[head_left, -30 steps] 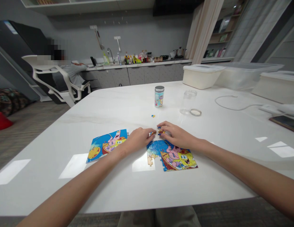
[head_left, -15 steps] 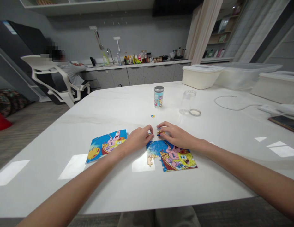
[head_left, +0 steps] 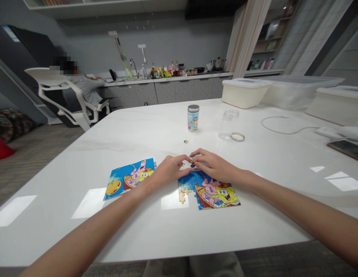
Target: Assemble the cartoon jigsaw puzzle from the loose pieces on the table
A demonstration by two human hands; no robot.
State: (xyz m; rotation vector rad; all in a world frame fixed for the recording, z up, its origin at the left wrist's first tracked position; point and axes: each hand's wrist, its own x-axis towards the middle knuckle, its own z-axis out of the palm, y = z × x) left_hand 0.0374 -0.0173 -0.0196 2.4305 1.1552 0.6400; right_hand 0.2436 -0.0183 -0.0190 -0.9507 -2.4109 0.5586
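Note:
Over the top edge of a partly assembled jigsaw puzzle (head_left: 216,192), my two hands meet at the fingertips. My right hand (head_left: 212,162) is closed in a pinch on small dark and yellow puzzle pieces (head_left: 192,163). Thumb and index finger of my left hand (head_left: 173,167) close on the same pieces from the other side. How many pieces are there I cannot tell. Just behind the left fingers a yellow bit (head_left: 183,165) shows. The puzzle has a gap at its lower left. A reference picture card (head_left: 132,175) lies left, partly behind my left forearm. One loose piece (head_left: 186,142) lies farther back.
A printed tin (head_left: 193,118) with a silver lid stands behind the loose piece. Right of it are a clear jar (head_left: 229,125) and a ring-shaped lid (head_left: 238,137). Plastic bins (head_left: 245,94), a cable (head_left: 294,133) and a phone (head_left: 346,149) lie right. A person sits at the back left.
My left hand's fingers have moved right and now touch the pieces at my right fingertips. My right hand has barely moved.

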